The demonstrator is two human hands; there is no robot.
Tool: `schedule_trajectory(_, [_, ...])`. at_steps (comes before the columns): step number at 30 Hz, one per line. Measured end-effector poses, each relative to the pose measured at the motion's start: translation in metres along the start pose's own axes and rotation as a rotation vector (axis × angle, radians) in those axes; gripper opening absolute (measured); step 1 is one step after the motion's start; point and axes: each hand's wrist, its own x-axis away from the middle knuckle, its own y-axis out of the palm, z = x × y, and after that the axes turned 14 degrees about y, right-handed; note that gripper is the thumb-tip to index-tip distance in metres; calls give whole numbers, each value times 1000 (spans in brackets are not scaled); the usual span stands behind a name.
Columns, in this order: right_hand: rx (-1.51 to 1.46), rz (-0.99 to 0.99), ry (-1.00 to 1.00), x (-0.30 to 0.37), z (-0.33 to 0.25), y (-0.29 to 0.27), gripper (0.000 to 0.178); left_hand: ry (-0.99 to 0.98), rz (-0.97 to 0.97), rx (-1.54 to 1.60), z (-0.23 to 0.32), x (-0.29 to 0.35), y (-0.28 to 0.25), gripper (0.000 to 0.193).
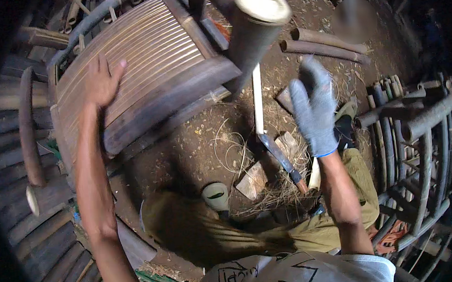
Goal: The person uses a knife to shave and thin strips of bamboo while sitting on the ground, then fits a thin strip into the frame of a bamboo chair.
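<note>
one left hand (102, 87) splayed on slats (150, 50), gloved right hand (315, 109) loosely spread, apparently empty

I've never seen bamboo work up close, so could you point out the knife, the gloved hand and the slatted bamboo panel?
Knife (278, 155): head view, on its blade.
Gloved right hand (314, 111): head view, middle of the glove.
Slatted bamboo panel (145, 52): head view, bare slats.

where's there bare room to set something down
The slatted panel is bare right of the left hand. The dirt floor between panel and khaki trousers is mostly open, with scattered chips. Crowded: around the knife, wood blocks and straw.
</note>
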Motion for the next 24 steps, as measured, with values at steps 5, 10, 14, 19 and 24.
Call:
schedule_trajectory(5, [673,-680,532,164,146,-40,31,389,134,478,186,78,-79,27])
schedule_trajectory(10, [722,-411,583,281,236,-35,29,641,-337,688,324,65,20,27])
schedule_trajectory(14, [461,-689,859,237,196,-64,38,324,-687,252,343,40,147,44])
schedule_trajectory(19, [185,-563,871,230,187,-109,47,-30,-662,427,408,65,189,56])
schedule_trajectory(24, [85,-175,867,209,158,-113,62,-126,-662,508,439,98,219,64])
